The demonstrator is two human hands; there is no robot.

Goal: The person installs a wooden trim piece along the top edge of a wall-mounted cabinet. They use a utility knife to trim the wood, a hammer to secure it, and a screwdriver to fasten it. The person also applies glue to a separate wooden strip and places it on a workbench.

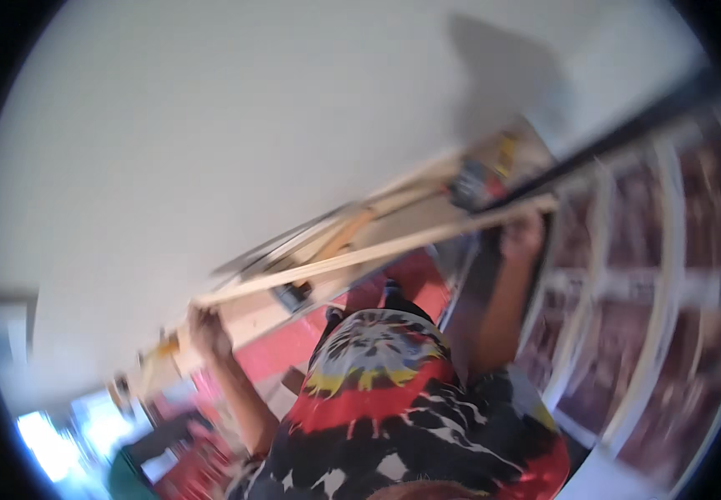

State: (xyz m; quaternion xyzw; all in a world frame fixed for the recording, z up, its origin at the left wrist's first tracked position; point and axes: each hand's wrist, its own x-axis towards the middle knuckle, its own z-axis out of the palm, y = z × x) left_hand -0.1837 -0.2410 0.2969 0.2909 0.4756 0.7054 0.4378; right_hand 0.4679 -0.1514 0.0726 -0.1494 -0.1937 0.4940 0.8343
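The picture is tilted and blurred by motion. A long pale wooden slat (pixel 377 248) runs from lower left to upper right. My left hand (pixel 206 323) is closed around its lower left end. My right hand (pixel 523 233) grips it near the upper right end. Both forearms rise from my tie-dye shirt (pixel 394 400) at the bottom. Behind the slat lies a light wooden bench top (pixel 414 208) carrying more wood strips and a few small dark tools, too blurred to tell apart.
A white wall (pixel 210 125) fills the upper left. A black bar (pixel 627 133) slants across the upper right. White framing (pixel 668 275) over brown panels stands on the right. Red floor (pixel 294 342) shows below the bench, with cluttered items at the lower left.
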